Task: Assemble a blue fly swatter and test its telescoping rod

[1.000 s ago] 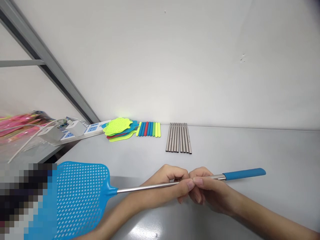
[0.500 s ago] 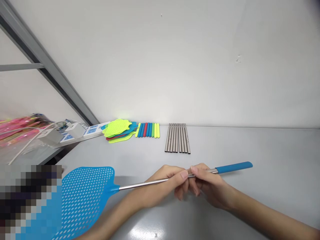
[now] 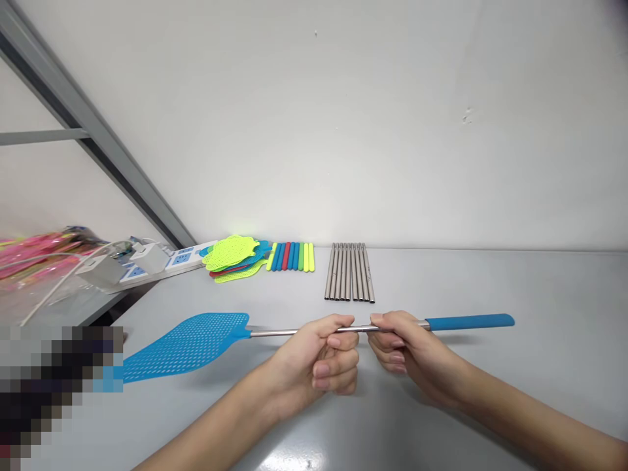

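A fly swatter with a blue mesh head (image 3: 196,343), a thin metal telescopic rod (image 3: 272,332) and a blue grip (image 3: 471,322) lies across my two hands, nearly level above the table. My left hand (image 3: 321,360) is closed on the thinner part of the rod, thumb on top and fingers curled below. Closed on the thicker section beside the blue grip is my right hand (image 3: 407,337). A short stretch of rod with a joint shows between the hands. Pixelation covers the far left end of the mesh.
Behind the hands, several metal tubes (image 3: 349,271) lie side by side. Left of them are several coloured grips (image 3: 290,256) in a row and a pile of swatter heads (image 3: 230,254). A power strip (image 3: 181,258) with plugged-in chargers runs along the table's left edge, near plastic-wrapped items (image 3: 39,261).
My hands have drawn slightly apart along the rod, and the left fingers have curled. The swatter has levelled, its mesh head tilting up and away, while the blue grip has shifted right.
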The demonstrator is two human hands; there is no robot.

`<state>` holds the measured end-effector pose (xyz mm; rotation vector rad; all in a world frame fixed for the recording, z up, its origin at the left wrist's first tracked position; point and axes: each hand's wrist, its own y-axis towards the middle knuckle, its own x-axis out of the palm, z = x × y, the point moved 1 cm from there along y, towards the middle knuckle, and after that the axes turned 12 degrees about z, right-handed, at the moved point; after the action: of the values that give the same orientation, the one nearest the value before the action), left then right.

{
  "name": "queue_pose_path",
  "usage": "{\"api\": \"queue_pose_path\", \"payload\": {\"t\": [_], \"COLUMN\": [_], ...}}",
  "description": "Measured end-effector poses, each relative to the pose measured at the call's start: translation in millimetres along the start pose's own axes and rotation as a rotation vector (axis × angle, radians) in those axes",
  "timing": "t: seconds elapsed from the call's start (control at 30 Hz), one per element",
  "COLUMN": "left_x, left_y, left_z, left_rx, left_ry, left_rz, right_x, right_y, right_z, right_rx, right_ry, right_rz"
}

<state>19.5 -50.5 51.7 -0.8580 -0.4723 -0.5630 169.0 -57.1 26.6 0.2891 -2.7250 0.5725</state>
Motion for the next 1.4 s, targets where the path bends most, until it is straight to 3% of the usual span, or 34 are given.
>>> {"api": "queue_pose_path", "payload": {"t": [0.5, 0.93, 1.1, 1.4], "left_x": [-8, -20, -22, -30], "left_y": [0, 1, 6, 23], "left_z": [5, 13, 7, -6], "left_rx": [0.081, 0.060, 0.006, 0.059], "left_ry": [0.094, 0.072, -0.003, 0.081], "left_rz": [0.053, 0.053, -0.025, -0.031], "right_x": [-6, -11, -16, -20], "right_y": [5, 8, 14, 24], "right_z": [-1, 0, 11, 26], "right_rx": [-0.058, -0.088, -0.102, -0.122], "right_ry": [0.031, 0.007, 0.029, 0.161], "right_rz": [-0.027, 0.057, 0.032, -0.008]}}
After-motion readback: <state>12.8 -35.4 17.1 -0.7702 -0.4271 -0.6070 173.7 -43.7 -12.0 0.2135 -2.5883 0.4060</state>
